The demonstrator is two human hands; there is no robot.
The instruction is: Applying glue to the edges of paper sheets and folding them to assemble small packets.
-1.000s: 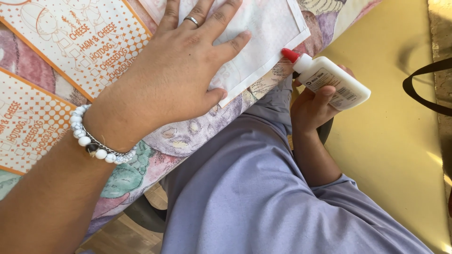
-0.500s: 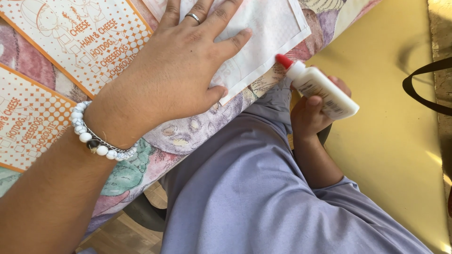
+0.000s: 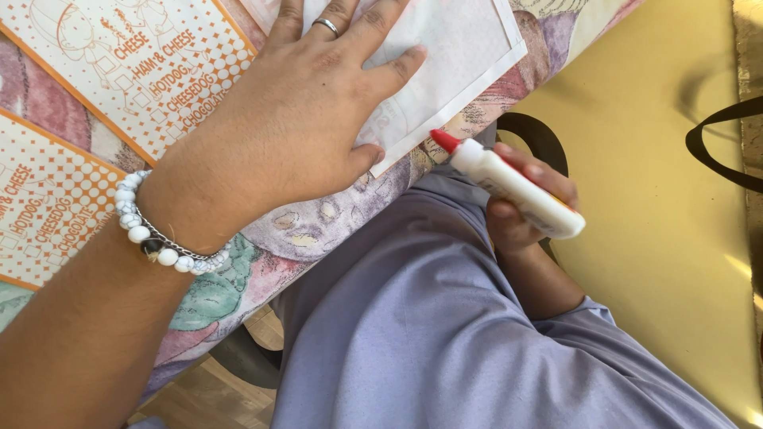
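- Glue bottle (image 3: 517, 193) — white, red cap — has climbed since a second ago; its tip was well off the sheet's corner, now it sits just beside the edge of the white sheet (image 3: 453, 48), pointing up and left toward it.
- Reading of that: the bottle looks to be coming in for the sheet's near edge; cap appears on, no glue showing.
- Left hand (image 3: 302, 119): flat, fingers spread, palm pressing the white sheet onto the surface (image 3: 318, 230), same spot as before. Ring on one finger, white bead bracelet (image 3: 155, 238) at the wrist.
- Right hand (image 3: 520, 210): curled closed around the bottle's body, below the surface edge, over the lap in lilac cloth (image 3: 413, 334).
- Orange-and-white printed cards (image 3: 119, 71) lie left of the pressing hand — untouched.
- Floral cloth covers the surface.
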